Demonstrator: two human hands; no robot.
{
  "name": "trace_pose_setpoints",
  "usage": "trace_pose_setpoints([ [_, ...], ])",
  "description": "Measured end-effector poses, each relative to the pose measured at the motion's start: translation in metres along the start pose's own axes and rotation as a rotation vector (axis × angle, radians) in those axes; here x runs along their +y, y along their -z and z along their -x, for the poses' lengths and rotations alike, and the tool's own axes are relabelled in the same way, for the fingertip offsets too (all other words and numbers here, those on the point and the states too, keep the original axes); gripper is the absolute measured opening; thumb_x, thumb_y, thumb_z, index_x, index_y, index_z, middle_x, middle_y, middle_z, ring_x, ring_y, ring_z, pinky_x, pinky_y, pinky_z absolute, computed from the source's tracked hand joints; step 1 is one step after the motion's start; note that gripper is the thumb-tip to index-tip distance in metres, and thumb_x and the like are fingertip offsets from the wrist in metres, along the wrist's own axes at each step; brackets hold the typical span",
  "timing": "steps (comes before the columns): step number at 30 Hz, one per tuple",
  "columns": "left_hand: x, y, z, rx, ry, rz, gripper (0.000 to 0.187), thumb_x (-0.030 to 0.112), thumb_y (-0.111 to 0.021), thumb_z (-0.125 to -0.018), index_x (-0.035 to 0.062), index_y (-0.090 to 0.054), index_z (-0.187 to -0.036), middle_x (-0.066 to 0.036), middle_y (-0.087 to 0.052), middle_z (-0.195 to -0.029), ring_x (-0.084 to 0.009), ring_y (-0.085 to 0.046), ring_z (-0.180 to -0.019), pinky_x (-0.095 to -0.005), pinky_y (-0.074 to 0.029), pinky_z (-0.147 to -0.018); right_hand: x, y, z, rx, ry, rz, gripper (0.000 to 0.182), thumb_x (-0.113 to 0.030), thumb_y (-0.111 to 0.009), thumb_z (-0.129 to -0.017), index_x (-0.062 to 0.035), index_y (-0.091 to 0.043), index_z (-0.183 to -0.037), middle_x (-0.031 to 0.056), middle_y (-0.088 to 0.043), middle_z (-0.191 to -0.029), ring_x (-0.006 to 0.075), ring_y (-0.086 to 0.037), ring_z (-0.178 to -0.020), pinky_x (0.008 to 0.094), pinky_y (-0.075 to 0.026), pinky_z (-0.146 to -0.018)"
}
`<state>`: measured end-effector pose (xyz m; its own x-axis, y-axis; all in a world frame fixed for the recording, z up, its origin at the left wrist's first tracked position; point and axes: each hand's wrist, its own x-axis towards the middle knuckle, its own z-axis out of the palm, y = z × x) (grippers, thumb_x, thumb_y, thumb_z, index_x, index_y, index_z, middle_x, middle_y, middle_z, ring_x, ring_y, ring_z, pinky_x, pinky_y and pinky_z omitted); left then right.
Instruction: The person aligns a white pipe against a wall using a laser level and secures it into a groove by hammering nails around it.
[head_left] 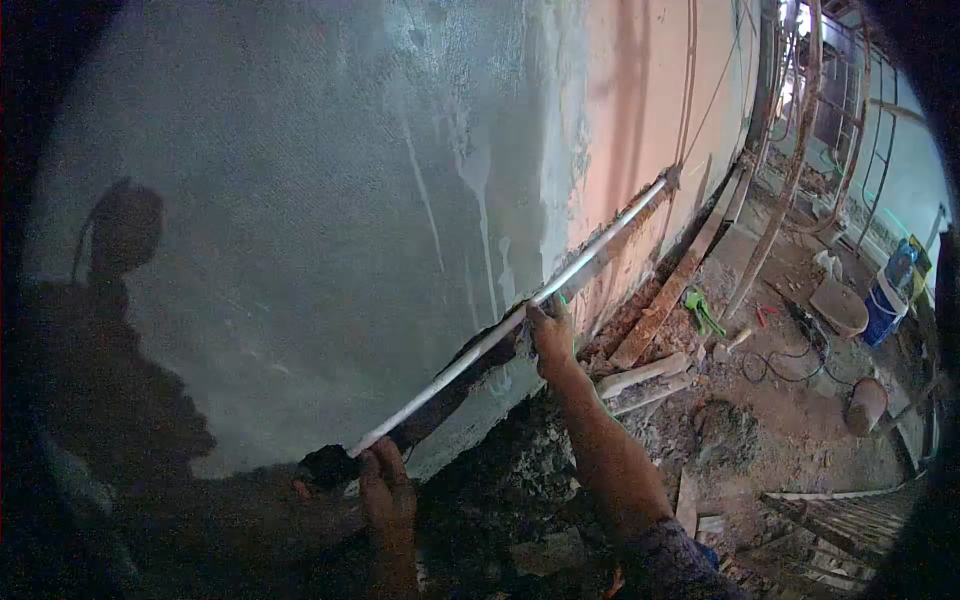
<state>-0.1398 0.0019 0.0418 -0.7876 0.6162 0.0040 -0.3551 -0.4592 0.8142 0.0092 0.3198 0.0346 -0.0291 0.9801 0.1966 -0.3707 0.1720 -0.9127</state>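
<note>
A long thin white pipe [455,375] lies slantwise against the wall [330,250], along a rough groove cut in the plaster. My left hand [387,485] pinches its lower end, beside a dark hole [330,466] in the wall. Farther up, near its middle, my right hand [552,342] has its fingers closed round the pipe from below. The pipe's far end reaches another dark recess [671,177] in the orange-lit part of the wall.
Rubble and wooden planks [665,310] lie along the wall's foot. On the dirt floor are a green tool [703,312], a coiled black cable [785,365], a shallow basin [838,306] and a blue-and-white bucket [884,308]. Wooden poles [785,200] stand at the back right.
</note>
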Motion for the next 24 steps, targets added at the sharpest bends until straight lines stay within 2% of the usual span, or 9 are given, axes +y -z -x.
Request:
trace_pose_setpoints([
  [2,-0.001,0.002,-0.002,-0.004,-0.022,-0.135,0.035,0.018,-0.051,-0.099,-0.0079,-0.049,-0.122,-0.017,-0.054,-0.12,-0.0216,-0.053,-0.113,-0.0269,-0.048,-0.099,-0.021,-0.002,0.011,-0.042,-0.024,-0.045,0.04,-0.01,-0.057,-0.088,0.0013,-0.048,-0.125,0.0089,-0.058,-0.102,0.0198,-0.054,-0.09,0.0329,-0.045,-0.079],
  [5,-0.007,0.012,-0.009,-0.025,0.184,0.419,0.034,0.018,-0.046,-0.101,-0.0085,-0.048,-0.122,-0.019,-0.053,-0.123,-0.0239,-0.053,-0.114,-0.0293,-0.047,-0.099,-0.015,0.001,0.003,-0.034,-0.013,-0.004,0.039,-0.014,-0.055,-0.089,0.0007,-0.049,-0.125,0.0085,-0.058,-0.099,0.0193,-0.054,-0.087,0.0327,-0.045,-0.077],
  [8,-0.009,0.006,-0.009,0.013,-0.011,-0.155,0.036,0.022,-0.04,-0.104,-0.0074,-0.049,-0.123,-0.021,-0.055,-0.12,-0.0275,-0.055,-0.113,-0.0325,-0.045,-0.097,-0.016,0.006,0.001,-0.027,-0.049,-0.063,0.036,-0.017,-0.053,-0.091,-0.0004,-0.05,-0.122,0.0081,-0.058,-0.096,0.0187,-0.054,-0.085,0.033,-0.045,-0.076],
  [11,-0.011,0.016,-0.007,-0.176,-0.333,-1.149,0.039,0.025,-0.036,-0.105,-0.0059,-0.051,-0.122,-0.024,-0.058,-0.113,-0.0321,-0.057,-0.107,-0.0382,-0.043,-0.093,0.034,0.03,-0.028,-0.049,0.102,0.26,0.03,-0.019,-0.053,-0.093,-0.002,-0.053,-0.117,0.0069,-0.058,-0.091,0.0166,-0.052,-0.077,0.0316,-0.044,-0.068],
  [15,-0.015,0.009,-0.011,-0.159,-0.434,-0.876,0.036,0.025,-0.039,-0.104,-0.0065,-0.053,-0.116,-0.02,-0.061,-0.106,-0.03,-0.06,-0.1,-0.0383,-0.045,-0.089,0.038,0.02,-0.027,-0.131,0.023,0.19,0.026,-0.021,-0.054,-0.094,-0.0038,-0.056,-0.113,0.0048,-0.058,-0.082,0.0138,-0.048,-0.065,0.0294,-0.04,-0.056],
  [17,-0.007,0.009,-0.01,-0.139,-0.673,-1.218,0.034,0.024,-0.041,-0.103,-0.0063,-0.053,-0.114,-0.019,-0.061,-0.104,-0.0281,-0.061,-0.098,-0.0366,-0.045,-0.088,0.044,0.014,-0.012,-0.139,-0.007,0.154,0.024,-0.022,-0.055,-0.095,-0.0046,-0.057,-0.111,0.0038,-0.058,-0.078,0.0124,-0.047,-0.059,0.0283,-0.038,-0.051],
  [19,-0.021,0.002,-0.015,-0.121,-0.415,-0.874,0.027,0.019,-0.049,-0.101,-0.005,-0.054,-0.113,-0.016,-0.062,-0.101,-0.0239,-0.062,-0.097,-0.0304,-0.045,-0.089,0.047,0.014,0.0,-0.133,-0.023,0.122,0.024,-0.02,-0.058,-0.094,-0.005,-0.058,-0.112,0.0029,-0.058,-0.076,0.0111,-0.046,-0.056,0.0276,-0.037,-0.048],
  [23,-0.036,0.0,-0.018,0.156,0.12,0.528,0.025,0.016,-0.058,-0.096,-0.0014,-0.053,-0.112,-0.012,-0.061,-0.105,-0.0196,-0.062,-0.099,-0.0295,-0.049,-0.096,0.071,0.013,0.013,-0.162,0.047,-0.097,0.032,-0.018,-0.062,-0.092,-0.0045,-0.054,-0.12,0.001,-0.056,-0.074,0.0083,-0.045,-0.056,0.0257,-0.035,-0.048],
  [24,-0.041,0.003,-0.017,0.159,0.121,0.525,0.025,0.016,-0.058,-0.096,-0.0014,-0.053,-0.112,-0.012,-0.061,-0.105,-0.0196,-0.062,-0.099,-0.0295,-0.049,-0.096,0.08,0.013,0.016,-0.176,0.069,-0.164,0.035,-0.017,-0.062,-0.092,-0.0043,-0.053,-0.123,0.0005,-0.056,-0.073,0.0076,-0.044,-0.056,0.0252,-0.035,-0.048],
])
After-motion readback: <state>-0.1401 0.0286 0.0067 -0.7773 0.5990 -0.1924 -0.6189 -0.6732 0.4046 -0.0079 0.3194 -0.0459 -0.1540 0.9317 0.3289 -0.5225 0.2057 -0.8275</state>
